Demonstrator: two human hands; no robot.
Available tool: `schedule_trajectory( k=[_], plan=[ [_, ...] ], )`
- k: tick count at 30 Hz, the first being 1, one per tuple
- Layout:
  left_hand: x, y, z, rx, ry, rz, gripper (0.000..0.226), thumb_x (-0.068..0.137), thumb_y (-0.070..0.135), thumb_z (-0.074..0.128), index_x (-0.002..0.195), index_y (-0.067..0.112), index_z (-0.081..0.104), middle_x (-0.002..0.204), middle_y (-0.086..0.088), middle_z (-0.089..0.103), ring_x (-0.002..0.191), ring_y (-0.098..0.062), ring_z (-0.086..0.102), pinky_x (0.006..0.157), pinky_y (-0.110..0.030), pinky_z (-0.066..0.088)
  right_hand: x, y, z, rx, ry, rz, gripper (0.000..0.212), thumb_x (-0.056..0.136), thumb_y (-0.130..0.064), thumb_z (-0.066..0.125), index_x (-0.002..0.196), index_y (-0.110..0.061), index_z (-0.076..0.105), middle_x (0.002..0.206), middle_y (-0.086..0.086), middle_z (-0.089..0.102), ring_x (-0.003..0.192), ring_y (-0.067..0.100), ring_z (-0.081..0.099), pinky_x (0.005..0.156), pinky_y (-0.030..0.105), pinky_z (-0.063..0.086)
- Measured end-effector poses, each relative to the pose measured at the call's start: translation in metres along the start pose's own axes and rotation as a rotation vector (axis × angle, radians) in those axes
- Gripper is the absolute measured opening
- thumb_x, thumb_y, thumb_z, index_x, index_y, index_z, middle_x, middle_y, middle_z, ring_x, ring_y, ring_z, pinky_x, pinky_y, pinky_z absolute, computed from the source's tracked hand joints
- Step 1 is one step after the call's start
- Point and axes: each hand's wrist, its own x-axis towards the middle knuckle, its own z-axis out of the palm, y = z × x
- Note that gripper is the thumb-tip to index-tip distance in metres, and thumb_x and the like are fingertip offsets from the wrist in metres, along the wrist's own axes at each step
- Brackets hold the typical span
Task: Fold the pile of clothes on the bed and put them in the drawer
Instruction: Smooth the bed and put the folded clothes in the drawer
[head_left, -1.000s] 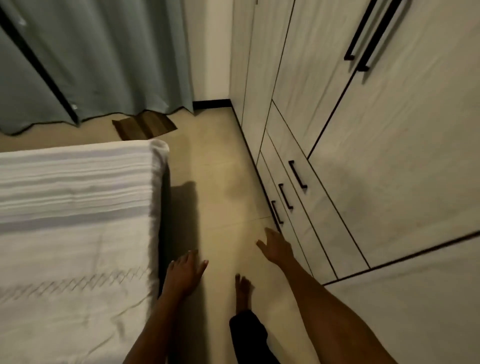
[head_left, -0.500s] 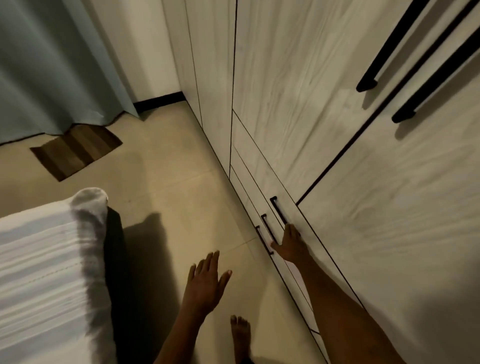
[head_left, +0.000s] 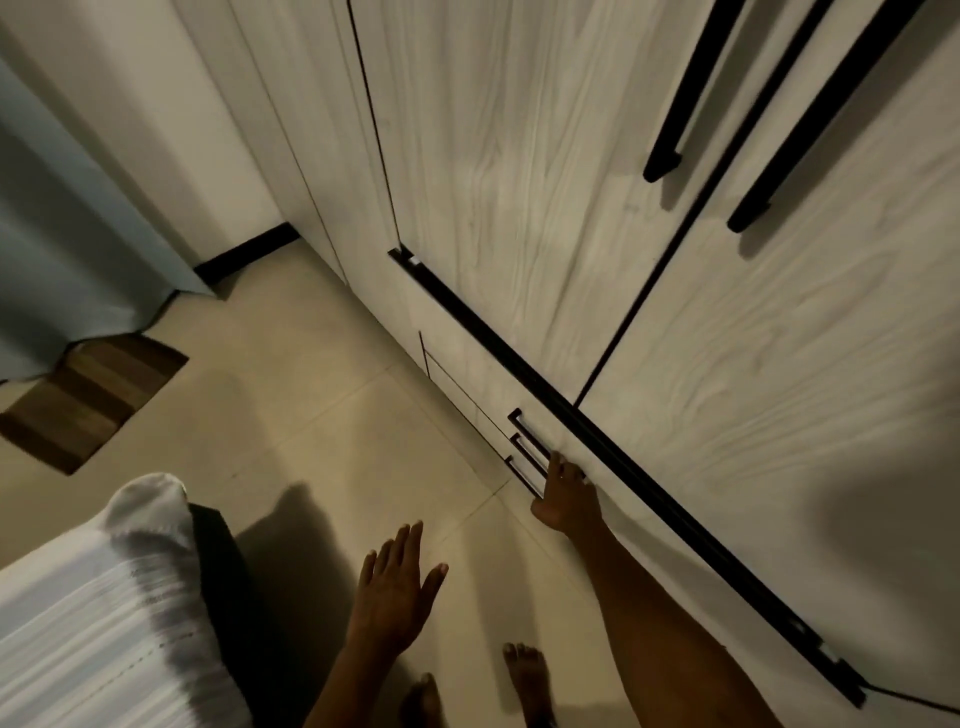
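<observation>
While the right hand (head_left: 566, 493) curls its fingers at the handles (head_left: 527, 452) of the wardrobe's top drawer (head_left: 467, 364), apparently gripping one, the left hand (head_left: 397, 592) hangs open and empty over the floor. No clothes are in view; only a corner of the bed (head_left: 104, 597) shows near left. Three handles sit close together, so the wrong drawer could be pulled.
</observation>
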Motion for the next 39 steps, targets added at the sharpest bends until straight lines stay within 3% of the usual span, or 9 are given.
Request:
schedule_trajectory(
  k=[6,10,15,18,20,23,26,29,39],
  plan=[
    [-0.01,-0.013,-0.018,0.047,-0.054,0.089,0.098,0.078,0.078,-0.009,0.159,0.023,0.0,0.166,-0.007,0.008,0.152,-0.025,0.013,0.123,-0.041,0.006,-0.045,-0.033,0.017,-0.052,-0.105,-0.062,0.093,0.096,-0.04,0.052,0.159,-0.008,-0.008,0.163,0.022,0.012,0.149,0.039,0.02,0.118,0.048,0.026],
    [-0.026,-0.015,-0.024,0.053,-0.049,0.122,0.082,0.091,0.068,0.009,0.159,0.023,0.003,0.166,-0.008,0.009,0.152,-0.027,0.013,0.123,-0.042,0.007,-0.101,-0.058,0.035,0.039,-0.08,-0.177,0.076,0.099,-0.036,0.05,0.16,-0.016,0.01,0.163,0.013,0.022,0.15,0.031,0.023,0.116,0.043,0.031],
    [-0.046,-0.01,-0.017,0.138,-0.067,0.267,0.078,0.091,0.068,0.004,0.155,0.027,-0.014,0.164,-0.005,-0.01,0.153,-0.03,-0.003,0.121,-0.041,-0.003,-0.197,-0.049,0.06,0.318,0.465,-0.362,0.045,0.1,-0.03,0.045,0.145,-0.024,0.049,0.133,-0.002,0.061,0.119,0.018,0.058,0.098,0.033,0.05],
    [-0.059,0.003,-0.008,0.197,-0.091,0.374,0.08,0.09,0.069,0.001,0.156,0.026,-0.013,0.162,-0.005,-0.015,0.151,-0.031,-0.008,0.119,-0.043,-0.003,-0.236,-0.016,0.079,0.303,0.609,-0.161,0.049,0.1,-0.041,0.045,0.145,-0.022,0.048,0.132,-0.001,0.06,0.117,0.021,0.058,0.093,0.038,0.049],
    [-0.069,0.016,0.003,0.254,-0.118,0.451,0.076,0.096,0.065,0.014,0.159,0.025,0.003,0.164,-0.01,0.002,0.15,-0.035,0.008,0.118,-0.05,0.014,-0.259,0.008,0.094,0.263,0.496,0.049,0.067,0.099,-0.059,0.032,0.152,-0.019,0.041,0.146,0.005,0.052,0.131,0.026,0.051,0.105,0.045,0.042],
    [-0.082,0.035,0.032,0.308,-0.161,0.507,0.073,0.094,0.062,0.028,0.156,0.022,0.027,0.16,-0.014,0.024,0.141,-0.04,0.038,0.107,-0.056,0.04,-0.293,0.042,0.127,0.189,0.233,0.21,0.101,0.083,-0.08,-0.009,0.161,-0.019,0.016,0.166,0.006,0.021,0.153,0.027,0.02,0.122,0.049,0.012],
    [-0.104,0.059,0.054,0.418,-0.199,0.516,0.081,0.089,0.07,0.004,0.159,0.029,0.01,0.163,-0.011,-0.004,0.151,-0.041,0.01,0.119,-0.059,0.014,-0.321,0.071,0.156,0.134,0.1,0.232,0.125,0.063,-0.086,-0.033,0.161,-0.021,0.008,0.168,0.007,0.011,0.155,0.029,0.009,0.123,0.053,0.002],
    [-0.125,0.075,0.076,0.423,-0.19,0.422,0.09,0.08,0.076,-0.013,0.158,0.033,-0.002,0.165,-0.011,-0.016,0.15,-0.039,-0.015,0.119,-0.056,-0.01,-0.343,0.085,0.169,0.127,-0.058,0.135,0.123,0.061,-0.091,-0.028,0.161,-0.024,-0.002,0.169,0.006,0.0,0.155,0.025,-0.002,0.122,0.052,-0.011],
    [-0.186,0.096,0.119,0.333,-0.059,-0.002,0.091,0.092,0.077,0.014,0.159,0.016,0.008,0.166,-0.009,-0.01,0.151,-0.034,-0.014,0.116,-0.059,-0.015,-0.376,0.108,0.188,-0.151,-0.114,-0.305,0.085,0.09,-0.081,0.01,0.154,-0.034,-0.023,0.168,0.003,-0.008,0.155,0.03,-0.004,0.12,0.056,-0.012]
  ],
)
